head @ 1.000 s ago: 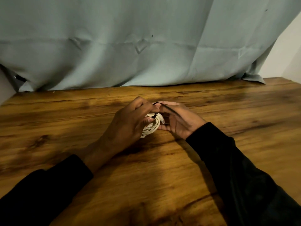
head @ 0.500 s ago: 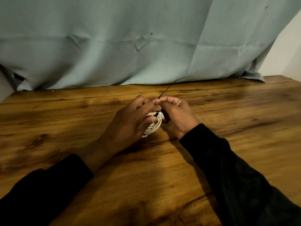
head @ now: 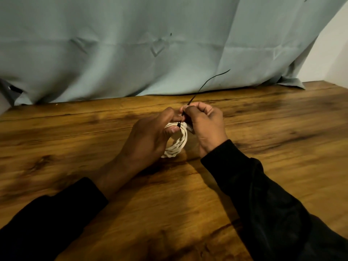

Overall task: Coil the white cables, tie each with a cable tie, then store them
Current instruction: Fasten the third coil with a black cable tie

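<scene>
Two big surfaces fill the view: a pale blue-grey cloth point(head: 131, 44) hanging as a backdrop, its lower edge meeting the far side of a wooden table point(head: 75, 140) with dark grain streaks. Both forearms reach in from the near edge, each in a black sleeve point(head: 263, 194).

At the middle of the table the left hand point(head: 148, 136) wraps around a white cable coil point(head: 178, 142), fingers curled over its far side and the thumb pressed against the top of the loops. The coil stands on edge, its lower curve at or just above the tabletop; whether it touches cannot be told.

Just beside it, the right hand point(head: 205, 125) is closed into a loose fist, thumb and forefinger pinching a thin black cable tie point(head: 205, 82) near where it circles the top of the coil. From that pinch the tie's free tail runs up and to the right in a gentle curve, ending in front of the cloth.
</scene>
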